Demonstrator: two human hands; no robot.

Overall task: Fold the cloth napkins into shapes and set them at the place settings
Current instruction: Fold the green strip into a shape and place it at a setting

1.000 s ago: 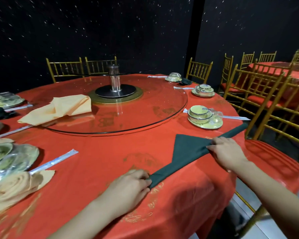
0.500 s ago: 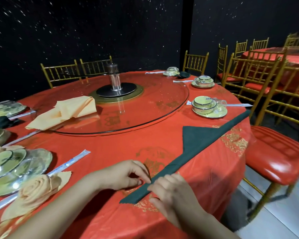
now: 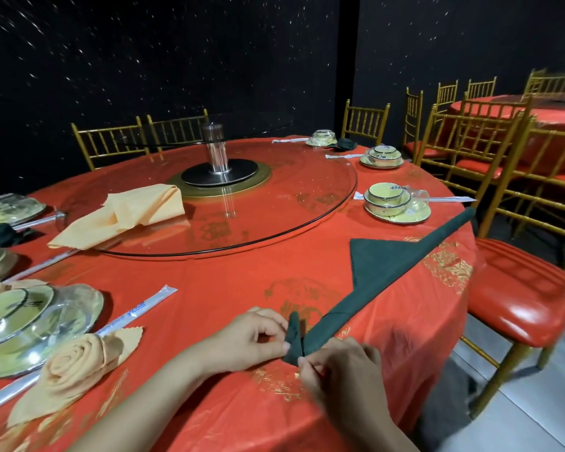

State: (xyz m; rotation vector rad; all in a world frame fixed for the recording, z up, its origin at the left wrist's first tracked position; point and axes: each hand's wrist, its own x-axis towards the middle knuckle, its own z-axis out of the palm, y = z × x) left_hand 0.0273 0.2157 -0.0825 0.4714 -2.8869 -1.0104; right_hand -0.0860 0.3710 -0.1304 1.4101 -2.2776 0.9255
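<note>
A dark green napkin (image 3: 379, 265), rolled into a long band with a triangular flap, lies diagonally near the table's right edge. Its near end is curled up into a small roll. My left hand (image 3: 252, 337) pinches that roll from the left. My right hand (image 3: 343, 370) pinches it from the near side. An orange napkin rolled into a rose (image 3: 75, 363) lies beside the glass plate (image 3: 46, 321) at the left. A loosely folded orange napkin (image 3: 128, 216) rests on the glass turntable (image 3: 274, 203).
The round table has a red cloth (image 3: 209, 288). Bowl-and-saucer settings (image 3: 395, 203) and wrapped chopsticks (image 3: 137, 311) stand around the rim. Gold chairs with red seats (image 3: 519, 288) crowd the right side. Another dark napkin (image 3: 346, 144) lies at the far setting.
My right hand came from the napkin's far part to its near end. Both hands have turned that end up into a small roll. The view shifted left.
</note>
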